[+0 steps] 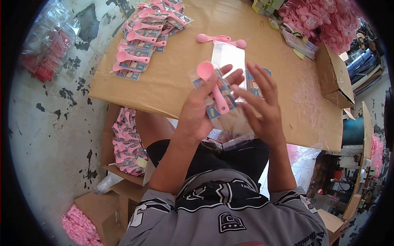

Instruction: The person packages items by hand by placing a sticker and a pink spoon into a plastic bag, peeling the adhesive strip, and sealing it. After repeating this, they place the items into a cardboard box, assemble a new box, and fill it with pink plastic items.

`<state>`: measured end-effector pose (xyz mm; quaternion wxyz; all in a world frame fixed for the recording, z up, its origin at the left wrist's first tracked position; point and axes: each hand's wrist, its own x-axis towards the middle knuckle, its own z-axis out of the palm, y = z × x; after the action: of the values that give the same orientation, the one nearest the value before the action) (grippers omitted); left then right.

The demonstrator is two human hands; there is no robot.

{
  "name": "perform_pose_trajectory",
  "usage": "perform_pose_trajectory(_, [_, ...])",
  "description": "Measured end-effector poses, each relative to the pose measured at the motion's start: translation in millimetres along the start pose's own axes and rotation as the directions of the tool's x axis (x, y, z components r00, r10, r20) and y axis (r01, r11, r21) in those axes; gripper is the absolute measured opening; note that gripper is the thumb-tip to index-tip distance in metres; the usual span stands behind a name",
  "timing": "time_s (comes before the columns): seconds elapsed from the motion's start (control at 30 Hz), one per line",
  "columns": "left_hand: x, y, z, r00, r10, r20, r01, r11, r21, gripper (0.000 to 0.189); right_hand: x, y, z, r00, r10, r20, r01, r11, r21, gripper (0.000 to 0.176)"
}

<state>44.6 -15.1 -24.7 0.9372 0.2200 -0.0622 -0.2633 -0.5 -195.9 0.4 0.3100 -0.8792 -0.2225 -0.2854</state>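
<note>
My left hand (195,112) is closed around a pink spoon (218,96) lying on a printed card (212,112), both in or against a clear plastic bag (236,125). The bag's loose end hangs down toward my lap. Beside it, my right hand (264,108) is raised with fingers spread, its fingertips close to the bag's edge. Behind my hands, a stack of clear bags (227,52) lies on the table, with loose pink spoons (213,38) at its top edge. More printed cards (255,88) sit just beyond my right fingers.
Rows of bagged spoons (139,37) cover the table's left part. A large heap of pink spoons (320,20) and a cardboard box (334,76) occupy the right. Plastic strands (308,102) litter the brown table (176,82). Below left, a box holds bagged spoons (127,141).
</note>
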Motion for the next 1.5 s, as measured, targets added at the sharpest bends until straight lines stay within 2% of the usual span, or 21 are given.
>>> perform_pose_trajectory(0.07, [-1.5, -7.0, 1.4, 0.997, -0.061, 0.050, 0.062, 0.998, -0.012, 0.052, -2.0, 2.1, 9.2, 0.996, -0.084, 0.015, 0.084, 0.996, 0.020, 0.038])
perform_pose_trajectory(0.13, [-2.4, -13.6, -1.6, 0.997, -0.076, 0.002, 0.076, 0.997, -0.034, 0.054, -3.7, 5.7, 11.9, 0.990, -0.140, 0.020, 0.137, 0.986, 0.090, 0.040])
perform_pose_trajectory(0.2, [-4.1, -9.8, -4.3, 0.993, -0.115, 0.018, 0.116, 0.990, -0.078, 0.055, 1.4, 2.2, 4.5, 0.994, -0.099, -0.055, 0.108, 0.975, 0.197, 0.040])
perform_pose_trajectory(0.23, [-4.5, -6.3, -1.6, 0.997, -0.014, -0.073, 0.019, 0.998, 0.066, 0.059, 0.2, 7.1, -3.3, 0.997, -0.062, -0.045, 0.073, 0.949, 0.305, 0.039])
perform_pose_trajectory(0.33, [-5.2, -1.2, -1.0, 0.980, 0.195, -0.041, -0.173, 0.933, 0.315, 0.061, -3.6, 7.8, -8.8, 0.984, 0.173, -0.032, -0.140, 0.883, 0.449, 0.048])
perform_pose_trajectory(0.37, [-6.2, 0.3, 0.6, 0.986, 0.167, 0.006, -0.162, 0.944, 0.288, 0.059, -3.4, -1.8, -11.2, 0.950, 0.310, 0.018, -0.275, 0.814, 0.511, 0.051])
perform_pose_trajectory(0.4, [-8.5, 1.5, 5.6, 0.994, 0.109, 0.027, -0.111, 0.917, 0.384, 0.058, -3.9, -6.4, -13.6, 0.896, 0.437, 0.077, -0.400, 0.722, 0.564, 0.055])
perform_pose_trajectory(0.43, [-12.4, 3.2, 13.1, 0.998, 0.051, 0.040, -0.064, 0.877, 0.477, 0.057, -7.8, -0.4, -12.3, 0.892, 0.431, 0.137, -0.430, 0.716, 0.550, 0.068])
perform_pose_trajectory(0.47, [-15.9, 4.3, 20.3, 0.999, -0.004, 0.046, -0.022, 0.825, 0.565, 0.057, -10.6, 1.1, -9.9, 0.882, 0.445, 0.157, -0.447, 0.681, 0.580, 0.069])
perform_pose_trajectory(0.5, [-15.7, -0.9, 28.3, 0.999, 0.008, -0.042, 0.018, 0.813, 0.582, 0.052, -12.2, 0.9, -6.5, 0.872, 0.455, 0.180, -0.462, 0.644, 0.610, 0.070])
perform_pose_trajectory(0.63, [-8.9, -15.1, 10.3, 0.998, 0.068, 0.004, -0.054, 0.750, 0.659, 0.042, -16.2, -1.9, -7.2, 0.838, 0.495, 0.230, -0.510, 0.557, 0.656, 0.068])
perform_pose_trajectory(0.73, [-15.4, -16.0, 20.0, 0.993, 0.118, -0.024, -0.070, 0.727, 0.683, 0.042, -20.1, 6.8, -11.6, 0.820, 0.572, 0.018, -0.476, 0.665, 0.575, 0.058])
perform_pose_trajectory(0.8, [-18.1, -15.1, 24.9, 0.992, 0.124, -0.006, -0.084, 0.703, 0.706, 0.045, -15.6, 13.6, -15.4, 0.909, 0.339, -0.245, -0.272, 0.924, 0.270, 0.049])
perform_pose_trajectory(0.83, [-18.7, -15.2, 26.0, 0.992, 0.128, 0.006, -0.093, 0.690, 0.717, 0.047, -12.6, 16.0, -17.0, 0.925, 0.179, -0.335, -0.162, 0.984, 0.078, 0.044])
perform_pose_trajectory(0.93, [-17.8, -22.6, 21.3, 0.978, 0.199, 0.069, -0.179, 0.611, 0.771, 0.054, -1.8, 10.3, -11.3, 0.952, 0.002, -0.307, -0.038, 0.993, -0.112, 0.035])
perform_pose_trajectory(1.07, [-20.1, -22.3, 21.6, 0.966, 0.233, 0.115, -0.213, 0.460, 0.862, 0.059, 11.3, -0.9, -4.8, 0.946, -0.056, -0.320, -0.020, 0.973, -0.229, 0.029])
perform_pose_trajectory(1.13, [-24.1, -19.4, 20.8, 0.974, 0.214, 0.071, -0.162, 0.448, 0.879, 0.060, 14.7, -3.4, -2.0, 0.941, -0.073, -0.331, -0.007, 0.972, -0.234, 0.029])
perform_pose_trajectory(1.2, [-24.1, -21.5, 17.3, 0.949, 0.276, 0.152, -0.247, 0.353, 0.902, 0.061, 17.2, -4.5, 1.4, 0.934, -0.093, -0.344, 0.009, 0.971, -0.238, 0.028])
perform_pose_trajectory(1.37, [-34.2, -12.8, 31.1, 0.974, 0.187, 0.125, -0.168, 0.232, 0.958, 0.064, 22.3, -0.3, 3.9, 0.929, -0.101, -0.357, 0.038, 0.983, -0.179, 0.025])
perform_pose_trajectory(1.47, [-31.8, -17.3, 24.0, 0.970, 0.202, 0.134, -0.198, 0.343, 0.918, 0.064, 20.6, 4.9, -0.2, 0.933, 0.071, -0.353, -0.073, 0.997, 0.008, 0.021])
perform_pose_trajectory(1.5, [-32.7, -15.2, 28.1, 0.979, 0.179, 0.095, -0.161, 0.404, 0.900, 0.062, 19.9, 9.2, -1.4, 0.896, 0.203, -0.395, -0.131, 0.971, 0.201, 0.019])
